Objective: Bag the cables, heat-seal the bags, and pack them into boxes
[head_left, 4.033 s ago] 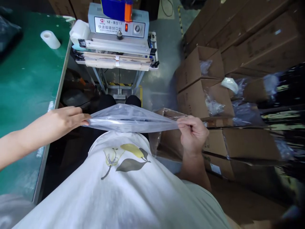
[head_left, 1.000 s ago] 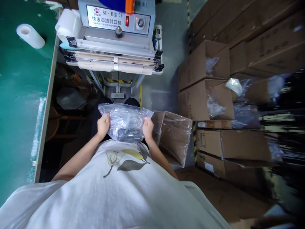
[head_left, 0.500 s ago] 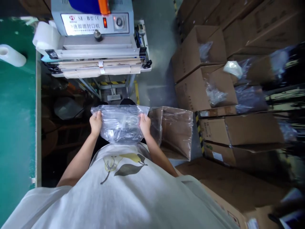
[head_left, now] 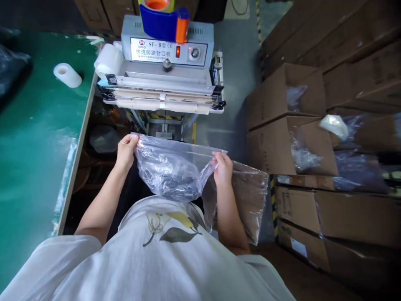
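Note:
A clear plastic bag with crumpled, shiny film inside hangs in front of my shirt. My left hand pinches its upper left corner, and my right hand grips the upper right corner. Between the hands the bag's top edge runs fairly straight, sloping a little down to the right. What lies inside the film cannot be made out. Beyond the bag stands a foot-pedal sealing machine, its jaw apart from the bag. The machine's switch glows red.
A tape dispenser rests on the machine. Left is a green table with a white roll. Just right of my right hand, a carton lined with clear film stands low. Several open cartons line the right side.
My hands have moved farther apart, the right one shifting right, and the bag's top edge is stretched wider. The view has turned, so the machine sits farther right and lower.

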Demonstrator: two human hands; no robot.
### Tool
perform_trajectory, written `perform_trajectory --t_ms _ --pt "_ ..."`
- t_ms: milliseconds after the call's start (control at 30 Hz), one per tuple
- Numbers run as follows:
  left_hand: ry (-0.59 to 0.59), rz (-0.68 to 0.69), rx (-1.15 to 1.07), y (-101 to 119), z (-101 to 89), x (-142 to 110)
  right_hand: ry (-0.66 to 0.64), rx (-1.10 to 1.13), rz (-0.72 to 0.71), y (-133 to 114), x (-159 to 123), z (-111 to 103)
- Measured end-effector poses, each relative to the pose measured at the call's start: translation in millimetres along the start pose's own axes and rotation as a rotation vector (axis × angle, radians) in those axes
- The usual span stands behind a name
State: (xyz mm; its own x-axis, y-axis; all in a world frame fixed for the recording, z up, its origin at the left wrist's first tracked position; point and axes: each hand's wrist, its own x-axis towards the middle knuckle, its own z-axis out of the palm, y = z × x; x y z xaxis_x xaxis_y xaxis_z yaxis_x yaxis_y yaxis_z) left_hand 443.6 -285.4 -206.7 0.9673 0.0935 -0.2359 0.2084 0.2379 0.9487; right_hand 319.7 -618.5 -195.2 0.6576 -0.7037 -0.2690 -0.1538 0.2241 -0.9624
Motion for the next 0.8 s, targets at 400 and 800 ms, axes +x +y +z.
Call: perform_trajectory --t_ms 400,800 --pt "0.02 -0.045 -0.161 12.0 3.8 6.4 0.003 0.054 -0.013 -5.1 2.6 -1.7" --pt "-0.282 -0.297 -0.023 -6.1 -26.0 6.5 0.006 0.089 -0.041 -21.9 -1.3 9.3"
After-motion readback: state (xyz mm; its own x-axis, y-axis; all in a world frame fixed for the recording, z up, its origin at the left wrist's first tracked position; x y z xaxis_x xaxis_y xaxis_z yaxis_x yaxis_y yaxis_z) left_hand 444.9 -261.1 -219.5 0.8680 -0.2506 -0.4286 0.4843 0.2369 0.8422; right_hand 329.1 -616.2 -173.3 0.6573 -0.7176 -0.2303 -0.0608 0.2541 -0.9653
